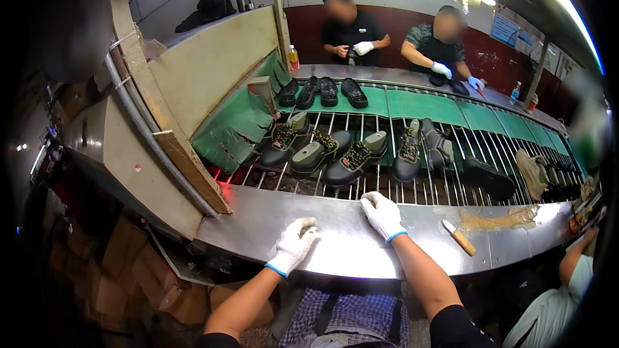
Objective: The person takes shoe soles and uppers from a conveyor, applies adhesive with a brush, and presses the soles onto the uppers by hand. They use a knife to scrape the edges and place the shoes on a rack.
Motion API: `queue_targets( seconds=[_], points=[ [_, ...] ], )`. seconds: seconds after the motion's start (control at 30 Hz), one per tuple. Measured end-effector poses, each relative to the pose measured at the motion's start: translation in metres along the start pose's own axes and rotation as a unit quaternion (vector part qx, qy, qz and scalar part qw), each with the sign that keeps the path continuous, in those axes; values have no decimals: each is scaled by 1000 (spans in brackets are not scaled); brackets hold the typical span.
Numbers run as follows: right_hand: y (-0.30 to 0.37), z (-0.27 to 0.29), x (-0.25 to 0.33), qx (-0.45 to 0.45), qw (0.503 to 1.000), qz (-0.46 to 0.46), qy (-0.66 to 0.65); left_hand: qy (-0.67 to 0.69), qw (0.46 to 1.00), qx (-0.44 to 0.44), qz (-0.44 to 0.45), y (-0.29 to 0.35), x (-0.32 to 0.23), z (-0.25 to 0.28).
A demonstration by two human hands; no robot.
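Both my hands wear white knit gloves with blue cuffs. Over the steel counter (251,209), my left hand (295,245) is loosely curled closed, and nothing shows in it. My right hand (383,216) is at the counter's far edge beside the metal rods, fingers bent inward, with no object visible in it. Just beyond it lies a black work shoe (354,162) with green-flecked laces and a grey insert. Another such shoe (407,151) stands to its right. A knife (461,238) with a wooden handle rests on the counter, right of my right hand.
Several shoes sit on the rod conveyor (451,183), one black shoe (489,178) showing its sole. Black soles (329,92) line the green belt (432,111). Two co-workers (354,29) (438,42) work across the line. A wooden post (187,161) and panel stand left; cardboard boxes (116,277) lie below.
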State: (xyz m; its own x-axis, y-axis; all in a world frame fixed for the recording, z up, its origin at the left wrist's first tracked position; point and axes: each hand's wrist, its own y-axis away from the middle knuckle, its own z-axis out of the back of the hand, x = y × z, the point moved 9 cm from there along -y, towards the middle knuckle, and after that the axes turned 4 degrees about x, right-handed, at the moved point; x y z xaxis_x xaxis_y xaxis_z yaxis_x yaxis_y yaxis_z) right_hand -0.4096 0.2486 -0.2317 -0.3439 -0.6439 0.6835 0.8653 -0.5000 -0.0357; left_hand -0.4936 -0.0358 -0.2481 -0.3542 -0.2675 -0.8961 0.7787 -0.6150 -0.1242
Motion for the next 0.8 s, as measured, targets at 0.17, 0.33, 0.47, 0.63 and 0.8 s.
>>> queue_targets(
  seconds=[0.17, 0.33, 0.47, 0.63, 0.8],
  points=[
    [-23, -12, 12, -7, 998, 46, -40, -125, 990, -22, -65, -77, -54, 45],
    [-37, -9, 11, 1, 995, 66, -69, -310, 938, -33, -150, -230, -95, 90],
    [-30, -7, 13, 24, 994, 81, -76, -464, 880, 0, -98, -353, -74, 92],
    [-29, -25, 18, 66, 988, 132, -43, -543, 836, 75, -32, -473, 2, 66],
    [-41, -22, 16, 168, 982, 77, -31, -571, 812, 116, -18, -585, 27, 23]
  ],
)
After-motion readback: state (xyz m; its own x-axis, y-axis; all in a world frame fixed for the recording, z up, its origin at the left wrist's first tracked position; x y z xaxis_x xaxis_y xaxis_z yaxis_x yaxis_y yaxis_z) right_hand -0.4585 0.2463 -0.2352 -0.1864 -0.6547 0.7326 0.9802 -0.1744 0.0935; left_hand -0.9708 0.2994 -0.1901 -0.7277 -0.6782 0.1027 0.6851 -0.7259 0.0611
